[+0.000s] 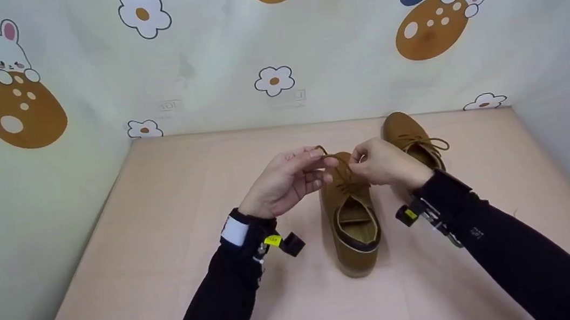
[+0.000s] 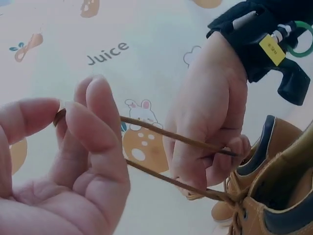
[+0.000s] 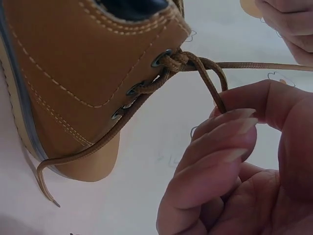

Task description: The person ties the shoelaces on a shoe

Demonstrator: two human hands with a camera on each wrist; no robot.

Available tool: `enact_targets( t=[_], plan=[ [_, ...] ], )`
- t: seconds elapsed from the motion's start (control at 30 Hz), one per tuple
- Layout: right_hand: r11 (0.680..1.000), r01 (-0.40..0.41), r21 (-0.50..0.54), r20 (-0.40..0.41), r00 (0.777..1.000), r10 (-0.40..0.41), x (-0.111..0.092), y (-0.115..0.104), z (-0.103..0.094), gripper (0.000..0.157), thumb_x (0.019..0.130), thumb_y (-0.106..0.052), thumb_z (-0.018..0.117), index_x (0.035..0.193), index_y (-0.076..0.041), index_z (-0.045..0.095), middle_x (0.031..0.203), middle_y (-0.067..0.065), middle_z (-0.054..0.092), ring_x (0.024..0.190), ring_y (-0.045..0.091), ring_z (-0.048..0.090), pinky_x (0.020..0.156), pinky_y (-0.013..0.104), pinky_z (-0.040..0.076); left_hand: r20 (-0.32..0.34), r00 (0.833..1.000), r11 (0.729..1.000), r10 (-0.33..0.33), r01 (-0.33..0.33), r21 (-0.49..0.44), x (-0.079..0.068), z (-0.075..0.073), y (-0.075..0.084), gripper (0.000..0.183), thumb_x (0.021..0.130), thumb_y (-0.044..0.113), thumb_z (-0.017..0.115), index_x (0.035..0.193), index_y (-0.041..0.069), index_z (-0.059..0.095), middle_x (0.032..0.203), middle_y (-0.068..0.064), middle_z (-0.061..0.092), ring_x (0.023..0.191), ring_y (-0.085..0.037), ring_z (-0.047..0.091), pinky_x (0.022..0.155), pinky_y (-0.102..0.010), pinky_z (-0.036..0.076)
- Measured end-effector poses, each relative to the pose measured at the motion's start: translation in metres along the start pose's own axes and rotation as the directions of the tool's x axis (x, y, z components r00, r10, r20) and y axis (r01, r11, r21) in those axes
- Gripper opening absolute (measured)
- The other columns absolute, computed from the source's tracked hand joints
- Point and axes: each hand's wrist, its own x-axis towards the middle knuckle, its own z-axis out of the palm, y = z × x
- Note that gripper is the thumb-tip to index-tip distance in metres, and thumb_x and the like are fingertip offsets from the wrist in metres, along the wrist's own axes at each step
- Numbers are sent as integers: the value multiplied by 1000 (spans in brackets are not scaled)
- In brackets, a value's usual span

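A brown lace-up shoe stands on the table, its toe pointing away from me. Over its toe, my left hand pinches a brown shoelace between thumb and forefinger, and the lace stretches across towards the shoe. My right hand is on the other side of the laces. In the right wrist view its thumb and fingers pinch a lace loop close to the top eyelets. Another lace end hangs loose down the side of the shoe. The fingers partly cover the laces in the head view.
A second brown shoe, with a bow in its laces, stands behind my right hand near the table's back edge. The pale table meets a printed backdrop at the back. Wrist cameras are strapped on both black sleeves.
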Motion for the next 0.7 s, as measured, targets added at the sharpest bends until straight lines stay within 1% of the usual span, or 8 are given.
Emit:
enact_targets(
  t=[0.13,0.23,0.33,0.43,0.53,0.6,0.63,0.7],
  plan=[
    [1000,6,23,23,1000,-6,-1,0,-2,15,90,-14,57,82,-6,68,65,-1,58,55,13,49,52,26,40,2,1000,991,-22,21,135,2,-5,-3,9,100,4,56,94,5,62,93,-10,74,69,-16,69,67,-25,55],
    [999,-2,37,42,999,0,-1,-1,-4,15,89,-15,58,82,-7,68,63,-3,56,55,12,49,51,25,40,-9,998,948,-58,58,312,5,-8,-8,5,98,5,61,93,4,62,94,-16,74,68,-17,69,66,-27,56],
    [999,-9,43,53,999,6,-1,-2,-4,13,88,-16,60,82,-7,68,64,-3,56,55,12,50,51,24,41,-36,995,887,-98,103,450,8,-5,-16,8,96,7,65,91,3,61,96,-22,72,66,-17,68,63,-28,57],
    [999,0,49,53,999,-3,-2,-1,-4,12,88,-17,61,82,-8,67,64,-2,56,55,12,52,52,25,43,-60,990,814,-127,139,564,11,-1,-27,11,95,10,68,90,2,62,90,-18,73,61,-16,67,57,-26,55],
    [999,13,50,47,999,-16,-3,0,-3,11,88,-18,63,83,-8,67,65,-2,57,56,12,53,53,25,44,-79,988,711,-135,152,687,13,0,-33,23,95,22,70,90,0,67,80,-12,73,55,-16,64,48,-22,48],
    [999,22,44,40,999,-24,-4,0,-3,12,88,-18,64,83,-8,67,66,-2,57,57,12,53,54,26,45,-122,987,648,-108,163,744,14,-2,-35,34,95,33,68,88,0,70,71,-8,71,49,-16,61,43,-21,42],
    [999,25,41,39,999,-27,-4,0,-3,11,88,-18,64,83,-8,67,66,-2,58,57,12,53,54,26,44,-152,984,635,-95,177,752,14,-3,-34,41,95,39,66,87,0,71,68,-8,70,47,-17,58,41,-21,39],
    [999,33,32,32,999,-34,-5,-1,-3,11,88,-17,63,83,-9,67,67,-1,58,58,13,53,54,27,44,-227,972,641,-62,213,737,15,-8,-35,50,96,47,62,86,0,73,62,-8,66,43,-16,54,38,-21,33]
  ],
)
